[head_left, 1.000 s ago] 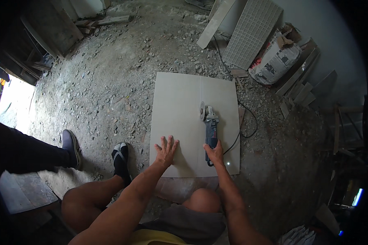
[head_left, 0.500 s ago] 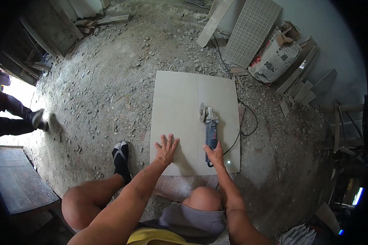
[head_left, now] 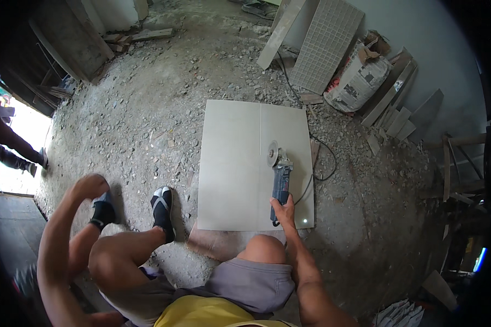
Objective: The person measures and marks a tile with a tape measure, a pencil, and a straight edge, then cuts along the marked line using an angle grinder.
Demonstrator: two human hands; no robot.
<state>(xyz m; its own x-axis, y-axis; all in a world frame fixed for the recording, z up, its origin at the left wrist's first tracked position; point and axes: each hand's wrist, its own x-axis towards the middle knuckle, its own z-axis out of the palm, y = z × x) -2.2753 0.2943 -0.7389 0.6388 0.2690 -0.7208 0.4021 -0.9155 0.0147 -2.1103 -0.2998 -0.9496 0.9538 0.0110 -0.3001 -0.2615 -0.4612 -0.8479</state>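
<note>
My right hand (head_left: 282, 211) is closed around the rear body of a blue-grey angle grinder (head_left: 281, 182). Its round cutting disc (head_left: 273, 154) points away from me, just right of a thin straight line running down a large cream tile (head_left: 229, 169). The tile lies flat on the ground in front of my knees. My left hand (head_left: 90, 186) is raised off the tile at far left, above another person's foot (head_left: 103, 210). Its wrist is bent and the fingers are turned away and blurred, so their state and any contents are hidden.
The grinder's black cable (head_left: 333, 163) loops over the tile's right edge across rubble. A filled sack (head_left: 360, 82), a gridded panel (head_left: 326, 46) and offcuts (head_left: 401, 122) lean on the right wall. Another person's legs (head_left: 13, 144) are by the doorway; a dark bench (head_left: 13, 226) stands left.
My left hand has lifted off the tile and swung far left. The grinder's disc has shifted slightly right of the line. Another person's foot has come in beside my left leg.
</note>
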